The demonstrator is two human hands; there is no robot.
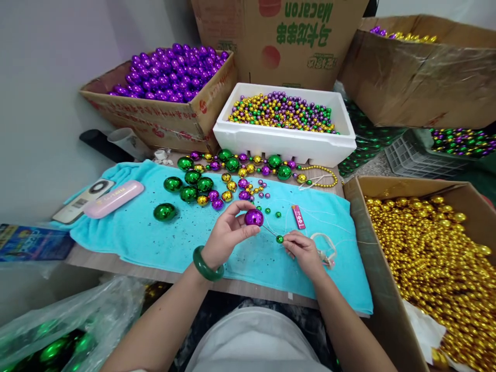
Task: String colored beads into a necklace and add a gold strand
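My left hand [228,232], with a green bangle [208,264] at its wrist, grips a large purple bead [253,217] between thumb and fingers. To its right, my right hand [302,250] pinches a small green bead [279,239] at the fingertips. A thin strand runs between the two beads. Both hands are over a turquoise towel [155,248]. Beyond them lie large green beads [188,193], gold beads [227,196] and purple beads [217,204]. A finished-looking string of mixed beads [232,164] ends in a chain of small gold beads [335,178].
A white foam box [282,142] of small beads stands behind the towel. Cartons hold purple beads [174,72] at the left and gold beads [434,268] at the right. A pink case [114,199] and a small red packet [298,217] lie on the towel.
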